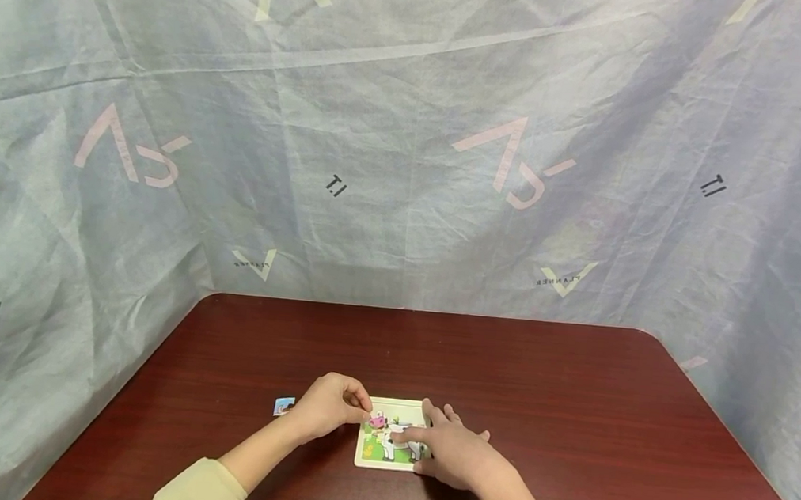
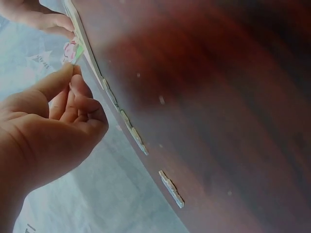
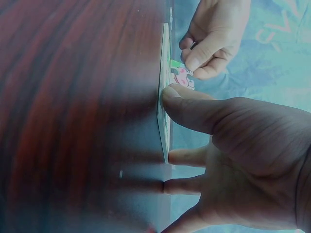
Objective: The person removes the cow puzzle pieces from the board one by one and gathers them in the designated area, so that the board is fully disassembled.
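A small jigsaw puzzle board (image 1: 370, 464) with a pale rim lies flat on the table, showing part of a black-and-white cow on green. Between thumb and forefinger, my left hand (image 1: 331, 407) pinches a puzzle piece (image 3: 183, 77) with a pink cow snout. That piece stands tilted over the left part of the board. On the board's right side rests my right hand (image 1: 460, 450), fingers spread and fairly straight. Its forefinger lies over the picture, and its thumb touches the near edge. The right hand hides the board's right end.
A loose puzzle piece (image 1: 283, 406) with blue on it lies left of the board, partly behind my left hand. In the left wrist view, several flat pieces (image 2: 171, 189) lie along the dark red table (image 1: 545, 390). Grey printed cloth (image 1: 402, 226) hangs around the table.
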The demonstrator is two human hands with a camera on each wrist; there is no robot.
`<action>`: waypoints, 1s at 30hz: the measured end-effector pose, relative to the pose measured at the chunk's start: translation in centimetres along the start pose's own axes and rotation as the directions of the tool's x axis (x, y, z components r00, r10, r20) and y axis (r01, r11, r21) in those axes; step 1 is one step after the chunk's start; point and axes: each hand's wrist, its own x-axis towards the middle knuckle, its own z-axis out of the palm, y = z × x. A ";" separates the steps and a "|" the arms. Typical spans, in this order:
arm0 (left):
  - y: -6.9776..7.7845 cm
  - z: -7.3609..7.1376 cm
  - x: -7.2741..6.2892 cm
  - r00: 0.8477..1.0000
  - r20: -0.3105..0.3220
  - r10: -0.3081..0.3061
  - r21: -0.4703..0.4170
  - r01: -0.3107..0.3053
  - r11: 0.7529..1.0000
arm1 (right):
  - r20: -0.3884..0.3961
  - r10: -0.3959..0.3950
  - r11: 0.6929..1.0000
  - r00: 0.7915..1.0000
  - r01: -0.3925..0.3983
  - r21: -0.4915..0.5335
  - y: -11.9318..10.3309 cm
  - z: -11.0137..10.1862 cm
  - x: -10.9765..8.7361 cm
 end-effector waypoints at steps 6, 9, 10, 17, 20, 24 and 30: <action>-0.2 -0.2 -0.3 0.999 0.009 -0.053 -0.058 0.053 0.997 | 0.007 0.004 1.000 1.000 -0.004 0.003 -0.1 0.0 0.1; -0.4 -0.3 -0.6 0.997 0.015 -0.079 -0.086 0.080 0.993 | 0.014 0.002 1.000 1.000 -0.002 0.001 -0.1 0.1 0.2; -0.4 -0.4 -0.6 0.996 0.015 -0.089 -0.096 0.090 0.991 | 0.018 0.000 1.000 1.000 0.000 0.000 -0.1 0.1 0.2; -0.7 -0.8 -1.1 0.993 0.005 -0.120 -0.127 0.119 0.985 | 0.029 0.010 1.000 1.000 -0.010 0.003 0.0 0.1 0.2; -0.6 -1.0 -1.3 0.991 -0.006 -0.132 -0.127 0.131 0.983 | 0.025 0.008 1.000 1.000 -0.008 -0.001 0.0 0.0 0.1; -0.6 -1.5 -1.6 0.984 -0.034 -0.173 -0.124 0.167 0.978 | 0.028 0.006 1.000 1.000 -0.006 -0.001 0.0 0.1 0.1; -1.1 -2.5 -2.1 0.972 -0.065 -0.226 -0.120 0.218 0.969 | 0.019 0.005 1.000 1.000 -0.006 0.012 0.1 0.0 0.1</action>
